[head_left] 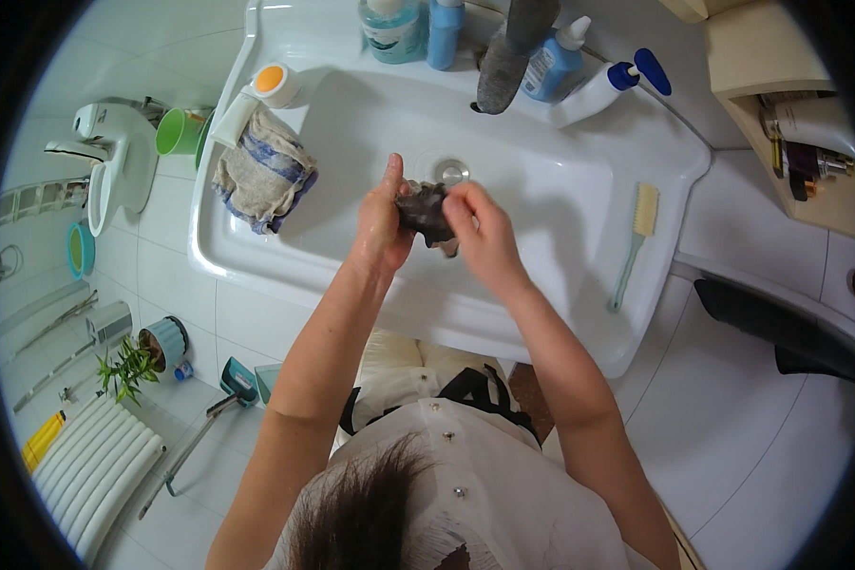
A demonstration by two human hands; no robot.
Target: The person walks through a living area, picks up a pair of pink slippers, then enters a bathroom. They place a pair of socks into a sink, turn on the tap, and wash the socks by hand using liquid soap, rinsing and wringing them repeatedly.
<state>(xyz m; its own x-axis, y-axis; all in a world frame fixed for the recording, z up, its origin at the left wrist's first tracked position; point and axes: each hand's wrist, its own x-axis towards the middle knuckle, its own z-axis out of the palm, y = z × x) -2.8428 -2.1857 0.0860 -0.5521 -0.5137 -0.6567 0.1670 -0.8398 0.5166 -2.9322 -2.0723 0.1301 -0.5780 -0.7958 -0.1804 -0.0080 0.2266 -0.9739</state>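
Over the basin of a white washbasin [370, 114], my left hand [385, 217] holds a wet, dark, crumpled cloth [424, 212] against its palm, thumb pointing up. My right hand [481, 228] pinches the right side of the same cloth with curled fingers. The metal drain [452, 172] lies just beyond both hands. A grey faucet [502, 75] reaches over the basin's far side. What kind of cloth it is, I cannot tell.
Left on the rim lie a folded beige-and-blue towel [267, 171], a white tube [235, 117] and an orange-topped jar [274, 84]. Bottles [392, 32] and a white pump bottle [591, 96] line the back. A scrubbing brush [635, 246] rests on the right. A wooden shelf [748, 64] stands farther right.
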